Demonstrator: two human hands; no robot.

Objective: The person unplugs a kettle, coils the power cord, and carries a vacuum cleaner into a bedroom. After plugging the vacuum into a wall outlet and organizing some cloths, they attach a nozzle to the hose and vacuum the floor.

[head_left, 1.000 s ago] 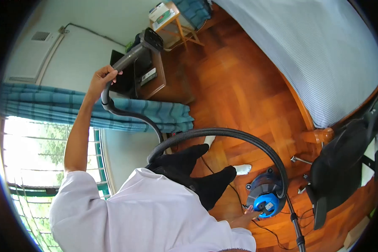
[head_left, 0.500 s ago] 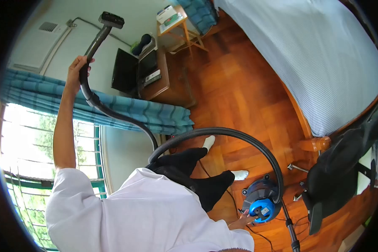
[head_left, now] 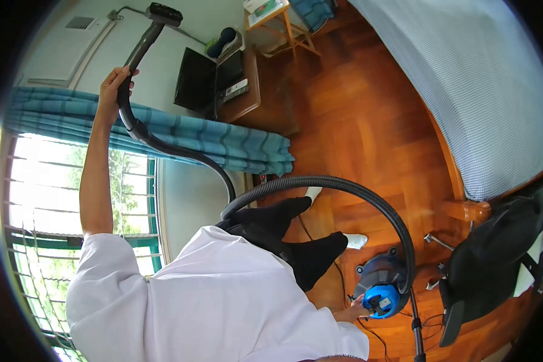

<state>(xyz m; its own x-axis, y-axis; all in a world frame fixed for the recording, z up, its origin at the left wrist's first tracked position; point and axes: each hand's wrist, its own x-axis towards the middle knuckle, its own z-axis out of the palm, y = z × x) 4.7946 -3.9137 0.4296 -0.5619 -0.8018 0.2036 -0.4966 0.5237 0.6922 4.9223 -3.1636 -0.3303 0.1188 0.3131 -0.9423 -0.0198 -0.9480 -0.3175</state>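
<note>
My left hand (head_left: pixel 113 87) is raised at the upper left, its fingers wrapped round the black curved tube of a vacuum hose. A black floor nozzle (head_left: pixel 164 15) sits at the tube's upper end, off the floor. From the tube, the ribbed vacuum hose (head_left: pixel 338 184) passes my waist and arches over to the vacuum cleaner (head_left: pixel 380 274). Low on the right, my right hand (head_left: pixel 357 310) is closed at the handle on the blue top of the vacuum cleaner, its fingers partly hidden. A black extension pipe (head_left: pixel 417 329) stands beside the cleaner.
A black office chair (head_left: pixel 479 277) stands right of the cleaner, near a bed (head_left: pixel 464 90). Cables (head_left: pixel 377 338) lie on the wooden floor (head_left: pixel 368 139). Blue curtains (head_left: pixel 223 142) hang by a barred window (head_left: pixel 78 199). A cabinet (head_left: pixel 259 90) with a dark screen stands ahead.
The view has shifted slightly, so the room and the vacuum cleaner appear further right. Both hands keep their hold; the nozzle stays raised.
</note>
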